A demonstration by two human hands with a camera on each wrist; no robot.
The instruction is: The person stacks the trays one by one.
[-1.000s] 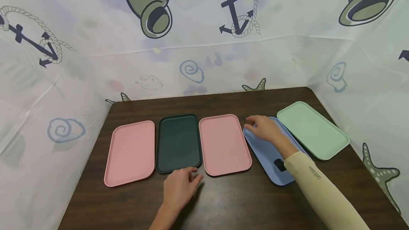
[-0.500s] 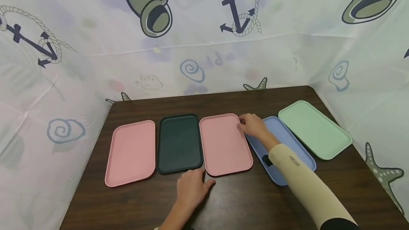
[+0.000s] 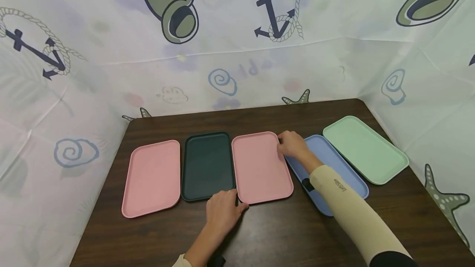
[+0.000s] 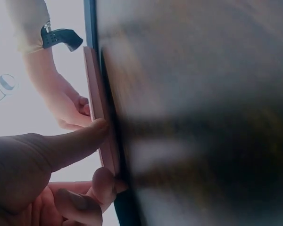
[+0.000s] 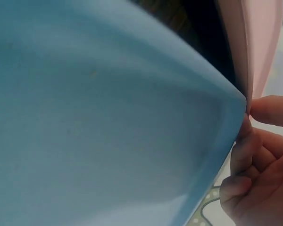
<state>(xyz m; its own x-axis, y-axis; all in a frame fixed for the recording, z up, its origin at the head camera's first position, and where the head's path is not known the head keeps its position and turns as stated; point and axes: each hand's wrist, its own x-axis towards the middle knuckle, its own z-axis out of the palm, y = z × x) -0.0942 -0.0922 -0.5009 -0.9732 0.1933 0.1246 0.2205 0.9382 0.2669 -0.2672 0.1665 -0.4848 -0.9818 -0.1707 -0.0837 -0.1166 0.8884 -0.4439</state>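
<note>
Right grip (image 3: 292,145) pinches the far right corner of the middle pink tray (image 3: 262,167), and across from it left grip (image 3: 224,211) holds the near left corner: 2 grips, 1 tray! Up close at the left wrist, that thumb (image 4: 80,143) lies against the pink edge, fingers curled at the corner.

The middle pink tray is number 3 of 5 in the row, and whether any edge is clear of the dark wood surface (image 3: 282,234) I cannot tell. Dark green tray (image 3: 208,166) just beside it on the left, left pink tray (image 3: 151,178) next along at the end.

To the right, the blue tray (image 3: 335,166) lies on a slant, partly under the right forearm, its far left corner tight up by the pink side. Contact there? Can't call it. Light green tray (image 3: 365,150) slants alongside the blue, closing the row. Pale yellow sleeve (image 3: 356,213) on the right arm, and behind everything a cloth (image 3: 326,59) printed with anchors, shells and starfish.
</note>
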